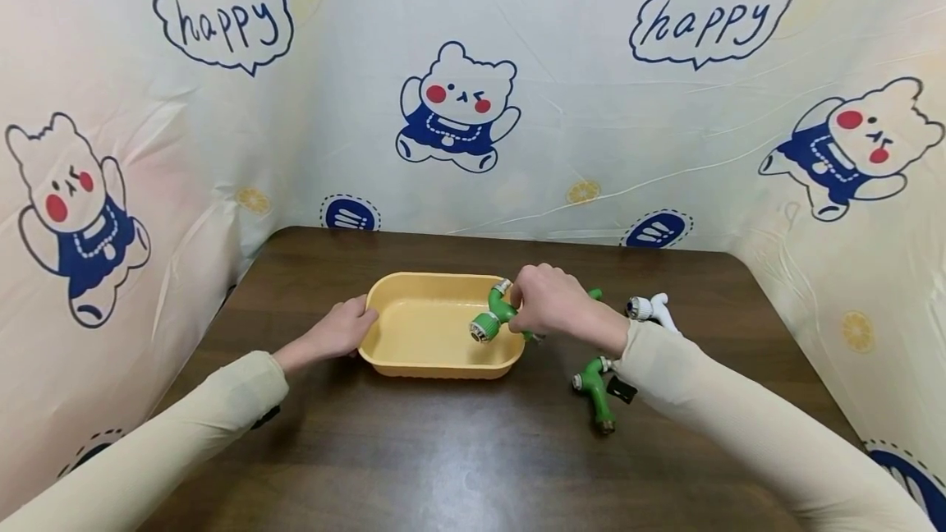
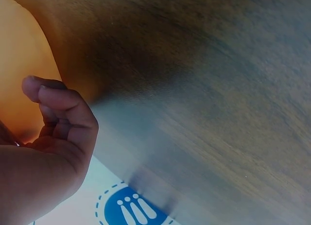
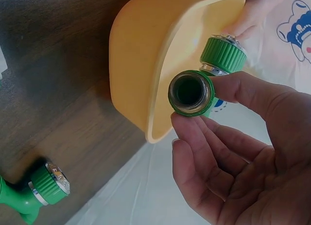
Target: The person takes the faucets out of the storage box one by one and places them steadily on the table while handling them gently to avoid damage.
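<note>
My left hand (image 1: 342,327) grips the left end of a yellow plastic basin (image 1: 443,371), thumb at the rim; the left wrist view shows its fingers (image 2: 73,108) curled against the outer wall. My right hand (image 1: 556,302) pinches a green faucet (image 1: 499,306) between thumb and fingers over the basin's right end. In the right wrist view the held green faucet (image 3: 223,55) turns its round threaded opening to the camera, with a ribbed collar behind. Inside, the basin's floor shows bare in the head view.
On the brown table (image 1: 443,450), a green faucet (image 1: 597,392) lies right of the basin. A white faucet (image 1: 652,309) lies farther back, partly behind my right forearm. Another green faucet (image 1: 594,294) is mostly hidden by my right hand. Printed cloth (image 1: 576,130) encloses the table's back and sides.
</note>
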`<state>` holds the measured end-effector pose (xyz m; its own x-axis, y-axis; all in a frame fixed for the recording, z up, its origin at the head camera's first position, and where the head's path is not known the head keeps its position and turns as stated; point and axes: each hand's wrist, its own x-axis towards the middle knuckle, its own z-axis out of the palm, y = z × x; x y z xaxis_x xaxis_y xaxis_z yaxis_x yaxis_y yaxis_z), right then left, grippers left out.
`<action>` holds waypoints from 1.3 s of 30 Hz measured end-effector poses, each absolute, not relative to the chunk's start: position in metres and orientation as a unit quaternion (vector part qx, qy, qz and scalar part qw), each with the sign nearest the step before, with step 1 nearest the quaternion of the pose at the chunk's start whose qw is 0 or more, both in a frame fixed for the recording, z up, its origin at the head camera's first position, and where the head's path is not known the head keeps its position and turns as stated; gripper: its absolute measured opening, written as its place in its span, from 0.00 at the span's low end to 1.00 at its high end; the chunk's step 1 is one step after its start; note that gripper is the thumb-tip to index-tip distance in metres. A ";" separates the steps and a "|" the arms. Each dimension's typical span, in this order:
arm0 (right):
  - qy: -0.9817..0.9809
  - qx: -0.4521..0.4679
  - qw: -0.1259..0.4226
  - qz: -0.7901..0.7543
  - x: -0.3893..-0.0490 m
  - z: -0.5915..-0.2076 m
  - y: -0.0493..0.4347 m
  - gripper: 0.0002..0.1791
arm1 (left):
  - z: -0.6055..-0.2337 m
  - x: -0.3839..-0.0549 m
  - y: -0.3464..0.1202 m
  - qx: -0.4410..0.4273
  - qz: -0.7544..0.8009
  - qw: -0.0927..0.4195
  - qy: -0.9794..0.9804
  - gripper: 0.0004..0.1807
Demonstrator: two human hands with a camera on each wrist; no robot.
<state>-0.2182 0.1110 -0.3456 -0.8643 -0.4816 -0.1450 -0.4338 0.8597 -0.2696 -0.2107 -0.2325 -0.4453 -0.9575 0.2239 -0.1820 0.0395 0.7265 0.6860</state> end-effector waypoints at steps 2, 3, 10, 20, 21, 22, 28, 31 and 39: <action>0.959 -0.236 0.105 -0.119 -0.217 -0.345 0.113 0.08 | -0.445 -0.211 -0.233 0.073 0.363 0.124 0.921 0.18; 0.959 -0.235 0.105 -0.119 -0.217 -0.344 0.113 0.08 | -0.445 -0.211 -0.233 0.072 0.363 0.123 0.921 0.17; 0.960 -0.223 0.102 -0.133 -0.214 -0.340 0.121 0.07 | -0.445 -0.209 -0.232 0.067 0.362 0.130 0.921 0.18; 0.960 -0.212 0.104 -0.148 -0.212 -0.339 0.131 0.07 | -0.446 -0.209 -0.233 0.073 0.367 0.124 0.919 0.18; 0.960 -0.211 0.105 -0.148 -0.212 -0.339 0.132 0.07 | -0.447 -0.210 -0.234 0.078 0.369 0.125 0.918 0.18; 0.961 -0.210 0.105 -0.149 -0.212 -0.339 0.132 0.07 | -0.447 -0.211 -0.234 0.078 0.371 0.126 0.917 0.18; 0.962 -0.202 0.108 -0.148 -0.211 -0.339 0.136 0.05 | -0.467 -0.221 -0.246 0.116 0.386 0.113 0.908 0.20; 0.961 -0.203 0.108 -0.150 -0.210 -0.339 0.138 0.06 | -0.455 -0.216 -0.240 0.098 0.373 0.117 0.915 0.18; 0.962 -0.204 0.099 -0.152 -0.207 -0.339 0.147 0.04 | -0.445 -0.209 -0.232 0.074 0.361 0.113 0.923 0.16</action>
<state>-0.2067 0.1473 -0.3394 -0.8969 -0.4230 -0.1290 -0.3626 0.8704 -0.3329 -0.2094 -0.2322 -0.4452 -0.9636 0.2183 -0.1543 0.0558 0.7287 0.6826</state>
